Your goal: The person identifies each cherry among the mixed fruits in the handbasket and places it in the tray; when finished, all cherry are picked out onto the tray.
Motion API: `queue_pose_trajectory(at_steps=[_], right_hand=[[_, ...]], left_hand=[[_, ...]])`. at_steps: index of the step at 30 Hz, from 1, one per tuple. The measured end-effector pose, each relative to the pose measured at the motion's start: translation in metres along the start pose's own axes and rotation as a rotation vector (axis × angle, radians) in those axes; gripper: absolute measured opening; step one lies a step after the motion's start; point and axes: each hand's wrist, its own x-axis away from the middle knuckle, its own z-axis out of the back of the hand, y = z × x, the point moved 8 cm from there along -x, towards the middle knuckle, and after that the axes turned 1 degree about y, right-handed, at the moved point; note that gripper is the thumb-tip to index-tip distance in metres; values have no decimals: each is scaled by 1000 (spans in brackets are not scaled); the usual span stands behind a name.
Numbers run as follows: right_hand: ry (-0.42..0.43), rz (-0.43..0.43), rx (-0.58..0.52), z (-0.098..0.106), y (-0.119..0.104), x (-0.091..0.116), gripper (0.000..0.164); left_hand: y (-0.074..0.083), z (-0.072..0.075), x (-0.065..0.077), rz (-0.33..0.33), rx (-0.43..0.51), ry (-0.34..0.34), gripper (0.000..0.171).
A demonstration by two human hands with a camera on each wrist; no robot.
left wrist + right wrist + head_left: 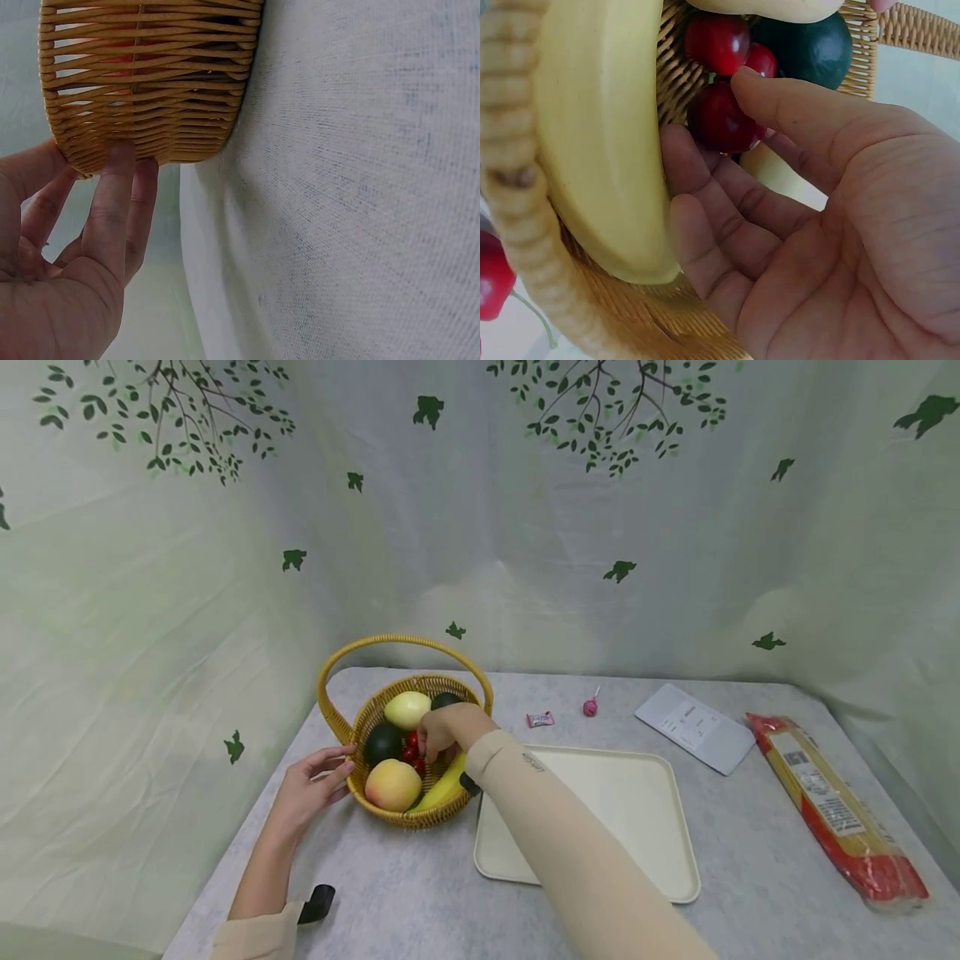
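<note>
A yellow wicker basket [431,818] holds several fruits. My left hand [311,789] holds its left rim, with fingers against the woven wall in the left wrist view. Inside the basket, my right hand [453,727] pinches a dark red cherry [721,118] between thumb and fingers. Two more cherries, one brighter red cherry [717,41], lie close by. A banana [442,787] runs along the right side, beside the right fingers. Around them are a peach [393,785], a dark green round fruit [383,744] and a pale yellow fruit [407,710]. Another dark fruit [446,700] is partly hidden.
Right of the basket is a cream tray [637,810], partly covered by the right sleeve. Behind it lie a wrapped candy [540,719] and a lollipop [590,707]. A white packet [693,727] and a noodle pack [832,810] lie farther right. One cherry [491,276] is outside the basket.
</note>
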Motion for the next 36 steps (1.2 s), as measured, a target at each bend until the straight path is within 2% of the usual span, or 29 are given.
queue_pose_trajectory(at_steps=[6,14,25,32,36], right_hand=[[17,52,50,6,-4,9,13],[21,154,54,13,-11,12,21],[121,278,219,25,-27,23,26],[136,342,206,27,-29,36,23],[154,404,179,29,-30,48,28]], left_hand=[[-2,-1,0,1,-1,-4,48],[-6,-1,-1,21,5,-9,48],[1,-1,2,7,1,-14,50],[2,-2,2,8,2,-16,50],[1,-1,1,5,-3,-14,50]])
